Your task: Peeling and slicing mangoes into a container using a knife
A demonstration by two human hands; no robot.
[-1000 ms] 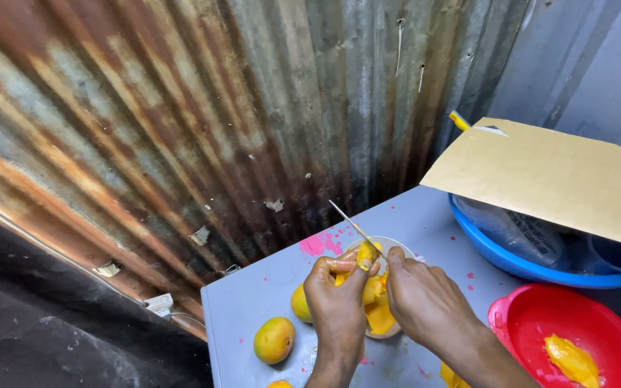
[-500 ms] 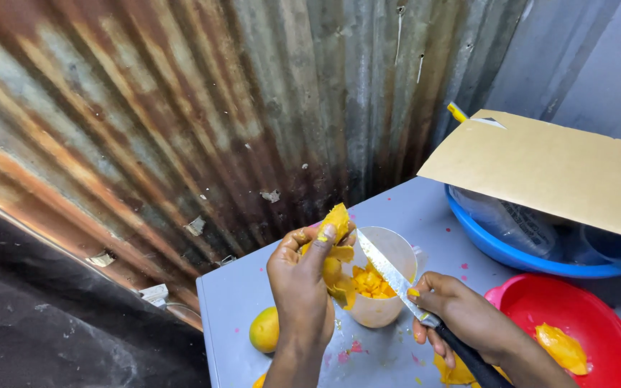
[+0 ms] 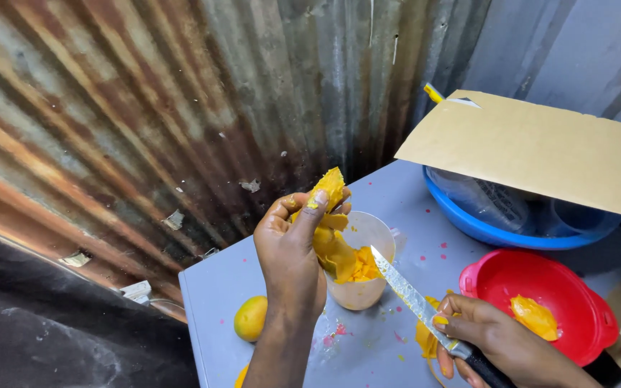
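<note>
We see left hand (image 3: 292, 248) grip closed on mango piece (image 3: 328, 188), held above plastic cup (image 3: 363, 233) on table (image 3: 210, 302); right hand (image 3: 494, 338) grips knife (image 3: 415, 300), blade pointing up-left toward mango

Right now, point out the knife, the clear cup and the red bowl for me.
knife (image 3: 410, 293): head view, middle of the blade.
clear cup (image 3: 368, 231): head view, bare upper wall near the rim.
red bowl (image 3: 494, 284): head view, bare inner wall at left.
</note>
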